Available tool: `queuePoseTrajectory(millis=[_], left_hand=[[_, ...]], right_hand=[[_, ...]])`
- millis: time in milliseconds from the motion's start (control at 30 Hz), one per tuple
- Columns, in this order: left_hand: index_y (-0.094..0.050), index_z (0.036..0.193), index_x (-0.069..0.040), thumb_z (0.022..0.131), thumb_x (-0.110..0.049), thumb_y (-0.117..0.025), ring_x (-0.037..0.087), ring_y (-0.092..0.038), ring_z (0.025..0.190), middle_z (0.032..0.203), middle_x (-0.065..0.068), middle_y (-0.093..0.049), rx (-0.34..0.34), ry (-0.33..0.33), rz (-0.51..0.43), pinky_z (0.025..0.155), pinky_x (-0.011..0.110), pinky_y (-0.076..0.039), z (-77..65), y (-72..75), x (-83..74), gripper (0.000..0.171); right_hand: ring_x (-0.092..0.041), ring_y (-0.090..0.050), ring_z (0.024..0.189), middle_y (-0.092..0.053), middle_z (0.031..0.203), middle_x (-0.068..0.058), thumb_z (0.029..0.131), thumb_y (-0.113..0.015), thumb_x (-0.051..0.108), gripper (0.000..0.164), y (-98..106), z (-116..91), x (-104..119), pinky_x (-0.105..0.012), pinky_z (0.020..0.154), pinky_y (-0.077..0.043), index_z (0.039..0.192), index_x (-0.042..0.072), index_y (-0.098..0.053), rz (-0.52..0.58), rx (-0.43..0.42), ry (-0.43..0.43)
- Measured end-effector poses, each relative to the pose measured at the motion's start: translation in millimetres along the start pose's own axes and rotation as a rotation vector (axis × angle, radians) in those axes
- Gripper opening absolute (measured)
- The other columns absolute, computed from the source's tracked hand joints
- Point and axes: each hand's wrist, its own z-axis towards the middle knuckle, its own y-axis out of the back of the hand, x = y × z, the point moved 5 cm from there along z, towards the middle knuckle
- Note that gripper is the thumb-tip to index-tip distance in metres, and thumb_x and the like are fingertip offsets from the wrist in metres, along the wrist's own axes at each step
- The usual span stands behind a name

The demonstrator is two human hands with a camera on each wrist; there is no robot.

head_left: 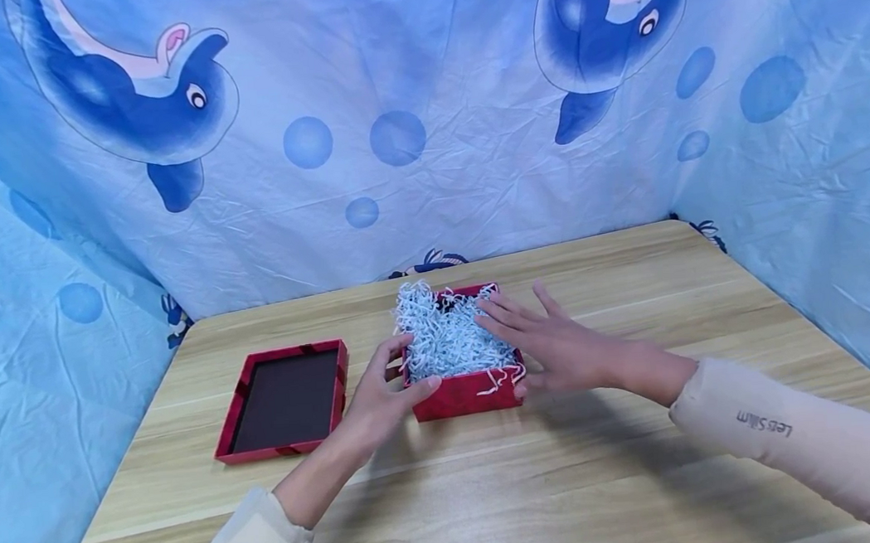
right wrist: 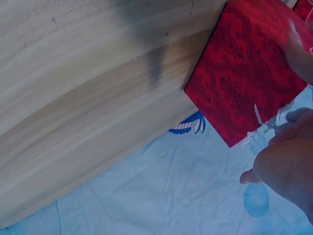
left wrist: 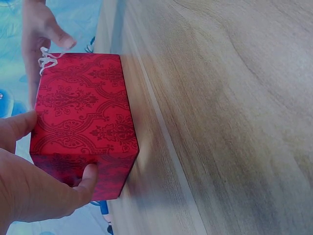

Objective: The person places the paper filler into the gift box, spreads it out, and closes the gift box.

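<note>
A blue dolphin-printed cloth (head_left: pixel 489 185) closes off the back and sides of my head view, hung, I suppose, to screen the room. Within it stretches the wood-grain surface (head_left: pixel 604 469), a flat base for the work. The red box (head_left: pixel 458 396) stands upright near the middle, between both hands, where I judge either can reach it easily. To its left, apart from it, the lid (head_left: pixel 286 401) lies with its dark inside facing up, probably set aside so the box's mouth is free. Pale paper shreds (head_left: pixel 454 345) fill the box, heaped above the rim at the far left, with a dark gap by the far wall; I take them for padding. I see the right hand (head_left: pixel 559 347) spread wide at the box's right side, straight fingers at the shreds, thumb low by the front right corner; how firmly it presses, if at all, I cannot tell. The left hand (head_left: pixel 375 400) grips the front left corner, thumb at the front rim, fingers along the left wall, which I read as steadying the box. Smallest, loose strands (head_left: pixel 497 380) hang over the front wall near its right corner.
</note>
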Motion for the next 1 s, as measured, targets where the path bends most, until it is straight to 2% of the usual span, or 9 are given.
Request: queuePoseTrajectory(millis=[300,467,667,867,1000], left_hand=[[-0.035,0.143,-0.031,0.083,-0.032,-0.075,0.036,-0.037,0.135,0.152,0.004,-0.031,-0.002,0.002,-0.004,0.098,0.048,-0.046,0.8,-0.3,1.1,0.072],[-0.035,0.143,-0.031,0.083,-0.031,-0.075,0.035,-0.037,0.135,0.151,0.004,-0.031,0.0,-0.004,-0.009,0.098,0.048,-0.046,0.8,-0.2,1.3,0.072],[-0.035,0.143,-0.03,0.083,-0.031,-0.076,0.036,-0.038,0.134,0.151,0.005,-0.033,0.003,-0.013,-0.017,0.098,0.047,-0.047,0.4,0.1,1.3,0.073],[-0.036,0.143,-0.03,0.083,-0.031,-0.076,0.037,-0.039,0.133,0.15,0.005,-0.033,0.005,-0.014,-0.018,0.097,0.047,-0.047,0.7,0.1,1.7,0.073],[-0.035,0.143,-0.029,0.083,-0.031,-0.076,0.036,-0.038,0.134,0.151,0.005,-0.032,0.006,-0.017,-0.018,0.098,0.047,-0.046,1.0,0.1,1.7,0.073]], right_hand=[[-0.027,-0.004,0.148,-0.008,0.162,-0.002,0.082,-0.072,0.045,0.1,-3,8,6,-0.06,0.112,0.011,0.155,0.019,-0.01,0.0,-0.026,-0.023],[-0.023,-0.001,0.148,-0.006,0.162,-0.002,0.09,-0.058,0.053,0.089,-3,11,9,-0.06,0.112,0.01,0.156,0.019,-0.008,-0.004,-0.024,-0.021],[-0.021,0.001,0.148,-0.003,0.162,-0.001,0.096,-0.046,0.054,0.079,-2,15,11,-0.058,0.113,0.011,0.155,0.021,-0.006,0.034,-0.016,-0.032],[-0.024,0.0,0.148,-0.004,0.162,-0.002,0.098,-0.047,0.048,0.075,0,23,11,-0.055,0.113,0.014,0.155,0.018,-0.008,0.081,-0.015,-0.035],[-0.026,-0.002,0.148,-0.004,0.162,-0.005,0.098,-0.049,0.047,0.076,-1,31,9,-0.055,0.113,0.012,0.155,0.015,-0.01,0.063,-0.02,-0.037]])
